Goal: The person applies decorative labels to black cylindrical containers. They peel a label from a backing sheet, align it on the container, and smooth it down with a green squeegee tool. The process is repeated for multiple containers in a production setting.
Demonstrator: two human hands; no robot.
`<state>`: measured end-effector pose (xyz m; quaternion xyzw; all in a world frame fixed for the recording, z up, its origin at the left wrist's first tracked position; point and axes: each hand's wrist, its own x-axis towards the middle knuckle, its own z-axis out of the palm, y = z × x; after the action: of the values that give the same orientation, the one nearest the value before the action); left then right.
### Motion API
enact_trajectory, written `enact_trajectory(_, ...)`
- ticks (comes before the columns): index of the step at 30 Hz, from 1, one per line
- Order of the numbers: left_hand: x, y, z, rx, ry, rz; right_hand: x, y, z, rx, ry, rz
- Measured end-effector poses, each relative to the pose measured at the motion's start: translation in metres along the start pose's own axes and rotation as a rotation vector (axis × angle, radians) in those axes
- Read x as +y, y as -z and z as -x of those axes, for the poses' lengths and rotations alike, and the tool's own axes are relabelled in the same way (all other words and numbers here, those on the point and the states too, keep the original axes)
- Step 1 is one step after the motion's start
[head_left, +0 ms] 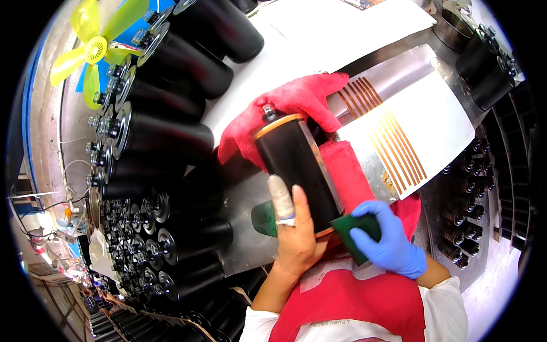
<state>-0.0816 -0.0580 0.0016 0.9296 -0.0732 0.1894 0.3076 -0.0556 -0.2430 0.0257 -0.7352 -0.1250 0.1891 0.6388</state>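
Observation:
A black cylinder roller (296, 165) with orange-rimmed ends lies on a red cloth (296, 102) on the metal worktop. My left hand (293, 228), bare with a bandaged index finger, grips the roller's near end. My right hand (390, 236), in a blue glove, presses a dark green scouring pad (356, 231) against the roller's near right edge. A metal shaft stub sticks out of the roller's far end.
Stacks of similar black rollers (171, 137) fill the left side. More rollers stand at the far right (484, 68). A white sheet with orange stripes (410, 137) lies right of the cloth. A yellow fan (94, 48) sits at top left. I wear a red apron (353, 302).

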Motion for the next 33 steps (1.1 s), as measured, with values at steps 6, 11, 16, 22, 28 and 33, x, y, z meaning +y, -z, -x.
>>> enact_trajectory(6, -0.025, -0.005, 0.026, -0.095, 0.174, 0.396, 0.023, 0.008, 0.004, 0.191, -0.074, 0.109)
enact_trajectory(11, -0.007, 0.003, 0.001, -0.022, 0.114, 0.354, 0.023, 0.019, 0.002, -0.022, -0.168, -0.051)
enact_trajectory(16, -0.027, -0.002, 0.009, 0.005, -0.030, 0.244, 0.006, 0.068, -0.054, 0.169, -0.254, -0.410)
enact_trajectory(22, -0.037, -0.007, 0.013, 0.032, -0.032, 0.287, -0.087, 0.024, -0.210, -0.188, 0.210, 0.339)
enact_trajectory(28, -0.028, -0.005, 0.020, 0.032, 0.129, 0.232, -0.103, 0.002, -0.277, -0.820, 0.203, 0.844)
enact_trajectory(33, -0.032, -0.013, 0.033, 0.133, 0.121, 0.338, -0.138, 0.043, -0.219, -0.816, 0.079, 0.696)
